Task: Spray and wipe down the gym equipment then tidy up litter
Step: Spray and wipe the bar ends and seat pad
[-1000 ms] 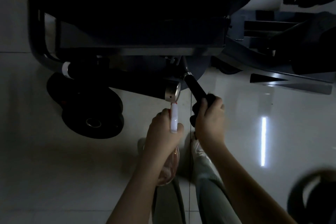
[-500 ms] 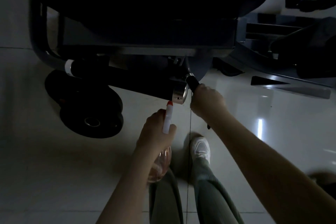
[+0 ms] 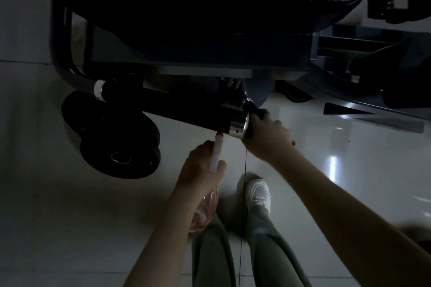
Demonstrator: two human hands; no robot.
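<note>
A dark gym machine (image 3: 198,18) fills the top of the head view. A black padded roller (image 3: 186,113) with a chrome end cap (image 3: 240,127) juts out low on it. My left hand (image 3: 200,170) grips a spray bottle (image 3: 215,154) with a white, red-tipped nozzle aimed at the roller; its clear pinkish body shows below my wrist. My right hand (image 3: 268,137) grips a dark cloth (image 3: 258,114) around a short black handle beside the chrome cap. The cloth is mostly hidden by my fingers.
Black weight plates (image 3: 116,144) lie on the pale tiled floor (image 3: 70,216) to the left. Metal frame rails and a base bar (image 3: 377,119) spread to the right. My legs and a white shoe (image 3: 258,193) stand below the hands.
My right hand has slid up the black handle toward the chrome cap with the cloth. My left hand with the spray bottle has shifted left and up, its nozzle now under the roller.
</note>
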